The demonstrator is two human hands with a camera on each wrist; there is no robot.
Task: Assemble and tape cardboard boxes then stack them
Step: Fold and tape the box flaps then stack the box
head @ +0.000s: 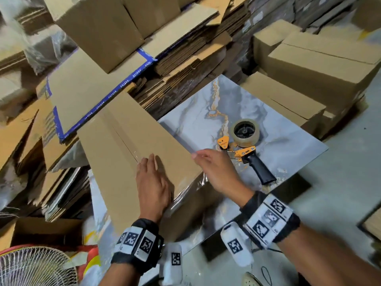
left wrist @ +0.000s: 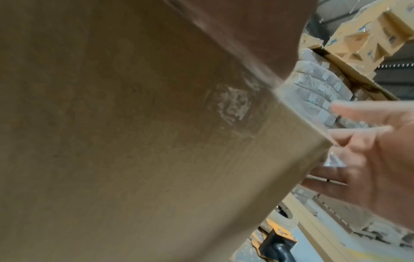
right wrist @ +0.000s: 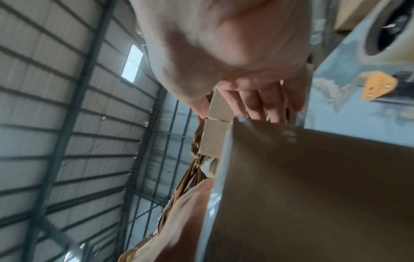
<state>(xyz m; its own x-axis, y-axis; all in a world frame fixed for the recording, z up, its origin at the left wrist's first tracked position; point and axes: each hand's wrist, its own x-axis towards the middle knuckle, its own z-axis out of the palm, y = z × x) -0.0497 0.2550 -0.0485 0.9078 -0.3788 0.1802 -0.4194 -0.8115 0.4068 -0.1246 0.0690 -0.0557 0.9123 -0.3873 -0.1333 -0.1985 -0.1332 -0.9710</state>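
While the cardboard box (head: 132, 153) lies on the marble-patterned tabletop (head: 257, 112), its top face under the left hand (head: 153, 187), that hand's fingers (head: 151, 162) rest flat and straight on the cardboard beside the taped seam. At the box's right edge the right hand (head: 217, 172) reaches over the corner, fingers extended and loosely spread, gripping nothing that can be seen. Just right of it a tape dispenser (head: 246, 146) lies on the tabletop, untouched.
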